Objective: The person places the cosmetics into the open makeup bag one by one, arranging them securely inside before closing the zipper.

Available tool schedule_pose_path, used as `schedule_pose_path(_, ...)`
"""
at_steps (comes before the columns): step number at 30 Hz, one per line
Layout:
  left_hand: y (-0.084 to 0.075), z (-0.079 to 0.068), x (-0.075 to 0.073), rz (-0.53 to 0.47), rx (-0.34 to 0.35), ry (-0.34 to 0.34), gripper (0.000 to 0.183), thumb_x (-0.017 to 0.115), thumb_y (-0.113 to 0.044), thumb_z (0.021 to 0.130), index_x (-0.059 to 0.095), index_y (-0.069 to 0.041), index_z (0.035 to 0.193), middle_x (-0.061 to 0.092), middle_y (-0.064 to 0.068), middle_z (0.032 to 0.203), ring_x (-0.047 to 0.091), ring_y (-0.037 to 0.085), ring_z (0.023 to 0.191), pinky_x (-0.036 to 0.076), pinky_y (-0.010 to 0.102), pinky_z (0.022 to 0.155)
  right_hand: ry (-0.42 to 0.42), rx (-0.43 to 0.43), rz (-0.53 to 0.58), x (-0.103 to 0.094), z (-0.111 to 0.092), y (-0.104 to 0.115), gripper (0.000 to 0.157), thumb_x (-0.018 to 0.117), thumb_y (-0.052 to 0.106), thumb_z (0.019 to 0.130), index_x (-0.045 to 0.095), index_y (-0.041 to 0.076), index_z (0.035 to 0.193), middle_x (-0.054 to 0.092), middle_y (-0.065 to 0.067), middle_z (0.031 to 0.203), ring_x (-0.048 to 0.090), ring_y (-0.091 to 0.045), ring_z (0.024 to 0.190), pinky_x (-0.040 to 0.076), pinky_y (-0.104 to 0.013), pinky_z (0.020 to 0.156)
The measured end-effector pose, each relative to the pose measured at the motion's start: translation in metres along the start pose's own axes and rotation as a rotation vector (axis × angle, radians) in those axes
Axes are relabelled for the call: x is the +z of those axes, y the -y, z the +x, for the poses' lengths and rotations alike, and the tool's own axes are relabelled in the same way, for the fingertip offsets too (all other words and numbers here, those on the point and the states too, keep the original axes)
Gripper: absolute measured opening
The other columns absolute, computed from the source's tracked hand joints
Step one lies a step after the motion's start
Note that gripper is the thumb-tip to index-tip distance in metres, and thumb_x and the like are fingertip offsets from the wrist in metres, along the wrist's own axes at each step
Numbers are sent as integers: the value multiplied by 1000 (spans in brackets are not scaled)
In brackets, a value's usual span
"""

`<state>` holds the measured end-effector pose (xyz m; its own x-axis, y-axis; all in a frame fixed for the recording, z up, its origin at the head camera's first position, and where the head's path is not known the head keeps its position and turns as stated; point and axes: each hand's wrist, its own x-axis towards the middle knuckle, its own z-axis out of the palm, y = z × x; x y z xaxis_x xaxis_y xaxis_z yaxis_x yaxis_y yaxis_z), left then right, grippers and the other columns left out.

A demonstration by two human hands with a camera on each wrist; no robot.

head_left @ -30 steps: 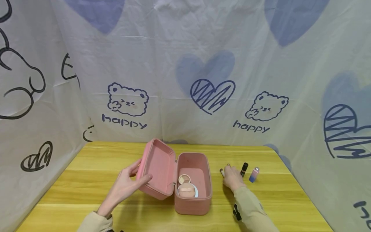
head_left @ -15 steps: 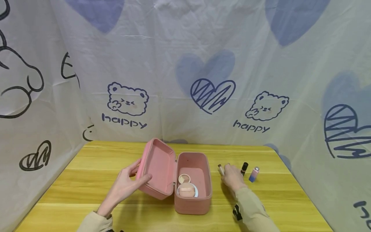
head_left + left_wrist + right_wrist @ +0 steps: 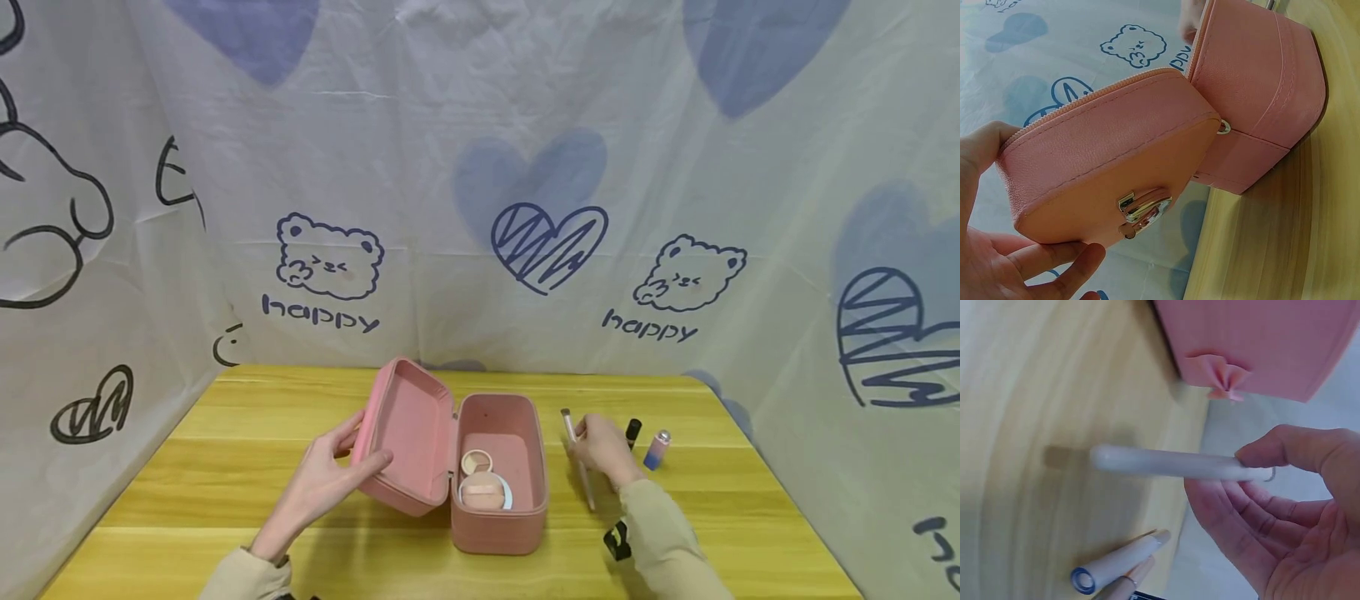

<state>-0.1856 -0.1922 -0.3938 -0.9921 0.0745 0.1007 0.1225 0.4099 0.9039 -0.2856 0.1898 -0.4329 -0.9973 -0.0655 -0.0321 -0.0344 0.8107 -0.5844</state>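
Observation:
A pink makeup case (image 3: 498,533) stands unzipped on the table, its lid (image 3: 416,442) swung out to the left. My left hand (image 3: 326,475) grips the lid's outer edge, thumb on the rim and fingers behind; the left wrist view shows a gold clasp (image 3: 1141,209) on the lid. To the right of the case, my right hand (image 3: 602,450) pinches a makeup brush (image 3: 585,483) between thumb and fingers. Its pale handle (image 3: 1166,462) slants over the table. Inside the case lie a round powder puff (image 3: 483,492) and a small round compact (image 3: 476,462).
Right of my right hand stand a black-capped tube (image 3: 634,430) and a pink-and-blue tube (image 3: 657,451). A white stick with a blue-ringed end (image 3: 1116,564) lies below the brush in the right wrist view. A printed cloth (image 3: 435,292) hangs behind the table.
The brush has come out from under my right hand and now shows nearly its whole length, bristle end away from me. My left hand and the case have stayed put.

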Motion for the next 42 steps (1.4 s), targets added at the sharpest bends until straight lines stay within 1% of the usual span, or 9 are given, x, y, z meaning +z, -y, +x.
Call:
schedule_pose_path(3,0,0,1,1,-2,0,83,72,-30,92,31,2,156,61,24,138,68,30,116,52,45,102,30,30,73,-6,0,4,22,70,6,90,63,-8,107,67,-14,83,68,-25,64,58,-34,60)
schedule_pose_path(6,0,1,1,7,0,-2,83,72,-30,92,30,2,156,61,24,139,67,32,119,51,49,104,46,24,103,-13,0,10,25,69,7,90,63,-7,109,68,-14,83,70,-27,65,60,-38,64)
schedule_pose_path(12,0,0,0,12,9,1,83,71,-30,92,30,2,156,61,24,139,68,31,117,51,49,103,89,-3,163,-31,3,26,29,65,5,88,60,-10,112,68,-18,92,69,-20,63,62,-39,69)
schedule_pose_path(18,0,0,1,9,11,2,83,71,-31,92,30,2,156,60,24,140,67,31,118,51,48,103,118,-46,154,-48,9,45,26,64,1,87,61,-13,109,68,-22,98,68,-16,63,62,-30,64)
schedule_pose_path(23,0,0,0,18,17,-5,82,71,-31,92,30,2,156,61,23,139,66,33,120,51,50,104,152,-64,167,-60,12,66,25,64,-1,88,59,-14,108,67,-23,97,69,-16,62,62,-30,63)
schedule_pose_path(26,0,0,0,16,14,-5,83,71,-31,92,30,2,156,61,23,139,65,33,121,49,52,105,171,-50,168,-64,14,78,24,65,-1,88,60,-12,108,68,-21,96,69,-16,62,62,-29,64)
schedule_pose_path(31,0,0,1,7,11,1,83,71,-31,92,30,1,156,62,23,138,66,32,120,48,53,106,211,-48,119,-61,17,95,17,67,1,89,64,-10,101,70,-18,89,70,-15,60,62,-28,63)
schedule_pose_path(36,0,0,3,-1,15,-7,83,72,-30,92,31,2,156,63,23,137,67,31,118,49,52,106,243,-40,63,-48,24,107,14,70,2,87,64,-8,93,69,-14,79,70,-15,57,62,-30,63)
schedule_pose_path(42,-1,1,5,-1,21,-23,82,72,-29,91,32,3,155,63,23,136,68,32,117,52,49,103,278,-33,21,-31,29,114,13,70,1,87,60,-5,92,69,-16,77,72,-21,59,62,-33,64)
